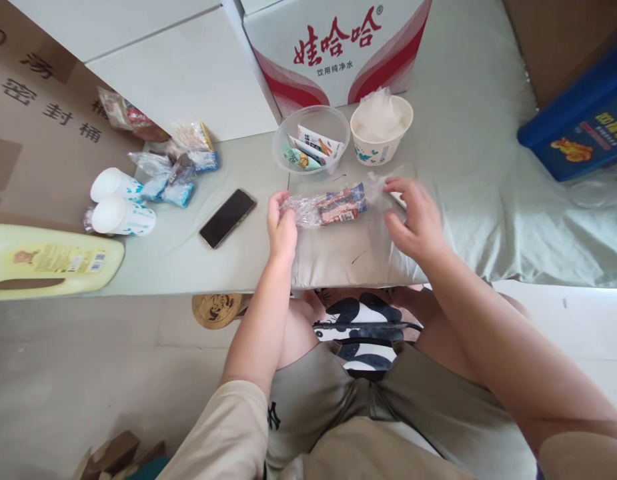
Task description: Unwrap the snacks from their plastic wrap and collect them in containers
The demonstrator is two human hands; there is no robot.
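A clear plastic bag of small sachets [333, 205] lies across a grey cushion [348, 253] in front of me. My left hand [281, 223] pinches the bag's left end. My right hand [413, 213] grips its right end with curled fingers. Just behind the bag stand a clear plastic bowl [283, 143] holding several sachets and a white paper cup [381, 143] with a plastic film inside.
A black phone [227, 218] lies left of my hands. Further left are two white cups on their sides [119, 201], several more sachet bags [178, 170] and a yellow bottle [48, 260]. A red-and-white carton [338, 47] stands behind. A blue box [578, 127] is at the right.
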